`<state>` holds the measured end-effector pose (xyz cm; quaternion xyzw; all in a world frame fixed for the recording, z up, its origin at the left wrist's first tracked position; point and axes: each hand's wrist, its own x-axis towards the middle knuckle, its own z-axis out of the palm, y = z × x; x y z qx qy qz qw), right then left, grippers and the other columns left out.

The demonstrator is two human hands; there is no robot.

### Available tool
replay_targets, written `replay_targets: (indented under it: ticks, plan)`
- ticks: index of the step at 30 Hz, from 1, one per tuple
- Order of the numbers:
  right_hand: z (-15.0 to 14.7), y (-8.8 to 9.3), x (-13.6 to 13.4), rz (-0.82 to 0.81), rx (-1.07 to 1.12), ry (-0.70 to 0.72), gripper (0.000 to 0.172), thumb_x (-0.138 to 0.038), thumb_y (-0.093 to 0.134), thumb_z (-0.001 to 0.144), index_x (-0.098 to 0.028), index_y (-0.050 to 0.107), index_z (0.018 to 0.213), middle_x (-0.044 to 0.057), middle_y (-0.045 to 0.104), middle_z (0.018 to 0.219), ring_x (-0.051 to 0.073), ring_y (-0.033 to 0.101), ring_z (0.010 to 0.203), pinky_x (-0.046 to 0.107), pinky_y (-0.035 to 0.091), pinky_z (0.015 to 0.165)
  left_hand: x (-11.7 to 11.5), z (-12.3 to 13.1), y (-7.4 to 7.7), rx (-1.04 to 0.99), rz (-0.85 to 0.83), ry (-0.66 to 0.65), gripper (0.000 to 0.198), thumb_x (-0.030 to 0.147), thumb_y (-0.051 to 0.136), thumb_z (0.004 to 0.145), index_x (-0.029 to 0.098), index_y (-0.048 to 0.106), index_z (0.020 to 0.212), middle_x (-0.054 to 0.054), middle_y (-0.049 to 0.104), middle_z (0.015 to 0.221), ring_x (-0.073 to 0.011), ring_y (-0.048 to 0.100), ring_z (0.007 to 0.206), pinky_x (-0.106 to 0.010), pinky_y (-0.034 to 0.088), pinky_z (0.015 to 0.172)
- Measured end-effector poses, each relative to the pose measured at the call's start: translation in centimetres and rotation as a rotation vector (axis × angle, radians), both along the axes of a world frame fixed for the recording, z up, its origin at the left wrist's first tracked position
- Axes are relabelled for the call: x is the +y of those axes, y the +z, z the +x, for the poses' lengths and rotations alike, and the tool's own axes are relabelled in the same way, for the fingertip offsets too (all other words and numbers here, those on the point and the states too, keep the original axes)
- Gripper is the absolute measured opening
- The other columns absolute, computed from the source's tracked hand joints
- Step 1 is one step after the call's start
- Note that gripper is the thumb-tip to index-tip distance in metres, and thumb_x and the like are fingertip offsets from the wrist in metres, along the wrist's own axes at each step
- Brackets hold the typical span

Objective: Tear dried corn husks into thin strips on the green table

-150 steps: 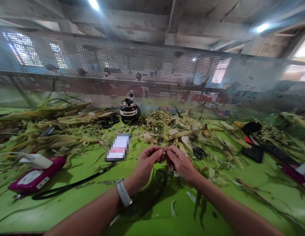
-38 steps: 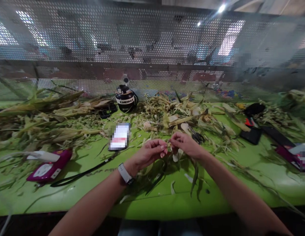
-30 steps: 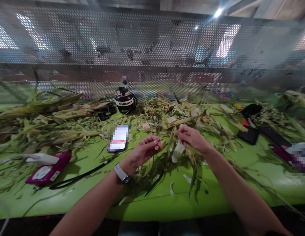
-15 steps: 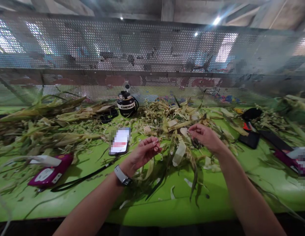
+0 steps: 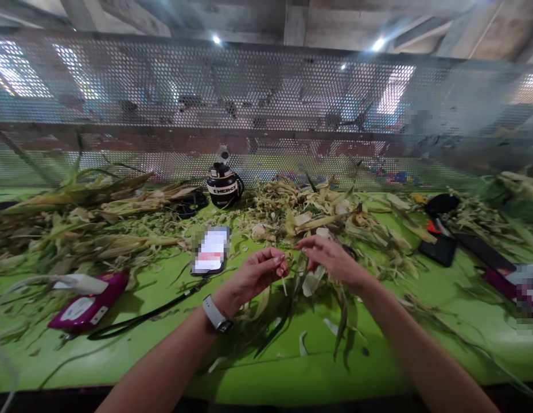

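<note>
My left hand [image 5: 263,271], with a grey watch [image 5: 215,314] on its wrist, is closed in a pinch over the middle of the bench. Between its fingertips is a small plant piece [image 5: 285,284], of which a thin pale strip hangs down; its exact kind is too small to tell. Just to the right, my right hand [image 5: 329,259] has its fingers stretched toward the left fingertips, and I see nothing in them. Under and behind both hands lie loose leaves and husks [image 5: 311,282], green and dry yellow, partly covered by the right hand.
On the green table [image 5: 171,355] lie a phone [image 5: 212,252], a black strap [image 5: 150,312] and a purple device [image 5: 88,303] with a white cable. A black jug [image 5: 223,186] stands behind, before a perforated metal screen [image 5: 266,103]. Heaped husks [image 5: 120,203] fill the left; a black wallet-like item [image 5: 439,249] lies right.
My right hand has moved left and slightly down, close to my left fingertips, and its fingers have straightened. My left hand has shifted slightly right and down, still pinching.
</note>
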<state>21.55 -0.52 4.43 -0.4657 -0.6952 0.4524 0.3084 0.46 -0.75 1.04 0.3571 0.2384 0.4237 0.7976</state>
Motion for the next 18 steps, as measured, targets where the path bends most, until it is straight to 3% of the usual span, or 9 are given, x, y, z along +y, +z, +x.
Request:
replay_targets:
  ticks: [2,4,8,13,16,18]
  plan:
    - [-1.5,-0.1,-0.9,-0.246,0.090,0.206,0.036,-0.047,0.045,0.088,-0.022,0.053,0.113,0.000,0.060,0.075,0.012,0.054,0.053,0.026,0.045,0.052,0.0,0.1,-0.1,0.001,0.024,-0.025,0.019,0.021,0.077,0.066,0.013,0.064,0.077,0.001,0.062,0.064,-0.0059,0.056,0.057,-0.019,0.048,0.066]
    - [-2.3,-0.5,-1.3,-0.307,0.124,0.286,0.038,-0.050,0.045,0.088,-0.020,0.055,0.109,0.000,0.060,0.074,0.011,0.051,0.051,0.025,0.042,0.050,0.0,0.0,-0.1,0.000,0.037,-0.028,0.019,0.021,0.077,0.066,0.012,0.065,0.077,0.000,0.063,0.066,-0.0061,0.057,0.059,-0.018,0.047,0.064]
    - [-1.8,-1.3,-0.5,-0.062,0.064,0.187,0.032,-0.047,0.057,0.081,-0.016,0.062,0.086,0.001,0.059,0.076,0.011,0.050,0.065,0.024,0.041,0.061,0.1,-0.1,0.1,0.021,0.018,0.003,0.023,0.022,0.080,0.063,0.013,0.065,0.078,-0.001,0.065,0.068,-0.0059,0.058,0.060,-0.017,0.046,0.064]
    - [0.0,-1.1,0.7,0.183,-0.039,-0.075,0.029,-0.043,0.054,0.082,-0.016,0.058,0.074,-0.002,0.050,0.064,0.011,0.042,0.060,0.024,0.035,0.057,0.5,-0.1,0.4,0.239,0.153,0.081,0.028,0.032,0.081,0.060,0.013,0.065,0.072,0.000,0.064,0.064,-0.0080,0.057,0.059,-0.020,0.046,0.062]
    - [0.3,-0.5,0.4,0.223,-0.098,-0.049,0.028,-0.042,0.052,0.084,-0.016,0.057,0.073,-0.002,0.048,0.063,0.011,0.041,0.059,0.023,0.033,0.055,0.6,0.2,0.4,0.388,0.296,0.175,0.030,0.038,0.077,0.063,0.012,0.064,0.072,-0.001,0.064,0.062,-0.0088,0.057,0.058,-0.021,0.047,0.062]
    - [0.1,-0.4,0.0,0.219,-0.140,0.007,0.028,-0.041,0.051,0.085,-0.016,0.058,0.074,-0.002,0.049,0.063,0.011,0.041,0.058,0.023,0.033,0.054,0.5,0.4,0.3,0.416,0.299,0.194,0.033,0.041,0.076,0.063,0.013,0.063,0.073,-0.001,0.064,0.063,-0.0094,0.057,0.059,-0.024,0.049,0.064]
